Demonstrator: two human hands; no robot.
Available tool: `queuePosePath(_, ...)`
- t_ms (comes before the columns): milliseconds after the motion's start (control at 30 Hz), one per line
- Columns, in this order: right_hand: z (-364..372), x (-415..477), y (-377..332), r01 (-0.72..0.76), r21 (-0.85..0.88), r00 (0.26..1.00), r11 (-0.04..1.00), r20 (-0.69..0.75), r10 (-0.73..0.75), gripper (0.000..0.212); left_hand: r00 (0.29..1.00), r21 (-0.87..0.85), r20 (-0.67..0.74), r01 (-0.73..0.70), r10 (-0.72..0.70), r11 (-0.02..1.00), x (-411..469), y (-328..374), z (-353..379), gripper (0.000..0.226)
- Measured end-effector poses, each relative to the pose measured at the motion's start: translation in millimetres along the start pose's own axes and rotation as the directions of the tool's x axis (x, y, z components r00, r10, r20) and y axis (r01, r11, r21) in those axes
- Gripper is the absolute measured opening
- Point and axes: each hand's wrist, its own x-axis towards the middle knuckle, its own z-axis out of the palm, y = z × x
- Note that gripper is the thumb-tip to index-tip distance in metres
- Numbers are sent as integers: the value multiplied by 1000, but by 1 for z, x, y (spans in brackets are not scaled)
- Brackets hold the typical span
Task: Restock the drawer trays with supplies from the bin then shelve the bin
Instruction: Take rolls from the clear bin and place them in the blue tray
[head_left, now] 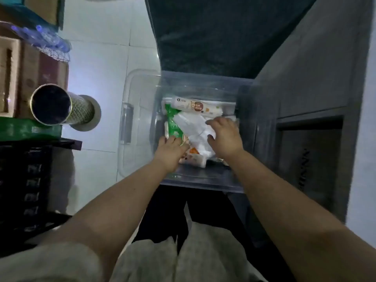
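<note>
Clear plastic forms the bin point(130, 119), which sits at the centre of the frame with both hands reaching down into it. Its contents are soft packs: a white roll-shaped pack with a brown label point(196, 106) lies across the far end, a green-printed pack point(173, 127) lies along the left side, a white plastic bag point(193, 127) covers the middle, and an orange-and-white pack point(193, 157) lies at the near end. The left hand point(169, 153) rests on the green-printed pack; whether its fingers are closed on it cannot be determined. The right hand point(224, 137) presses on the white plastic bag with fingers curled, grasp not confirmed. A grey cabinet point(305, 98) stands at the right of the frame.
</note>
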Motion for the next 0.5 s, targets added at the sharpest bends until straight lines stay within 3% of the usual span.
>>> queuePosePath(100, 20, 36, 7, -53, -61, 997, 997, 58, 57, 55, 994, 5, 102, 39, -39, 999, 25, -8, 17, 89)
queuePosePath(233, 45, 78, 16, -63, -116, 992, 991, 101, 75, 64, 974, -63, 221, 68, -53, 996, 46, -21, 51, 68)
queuePosePath(500, 74, 127, 29, 19, -239, 996, 971, 88, 2, 73, 966, -206, 256, 26, 28, 978, 76, -39, 66, 69)
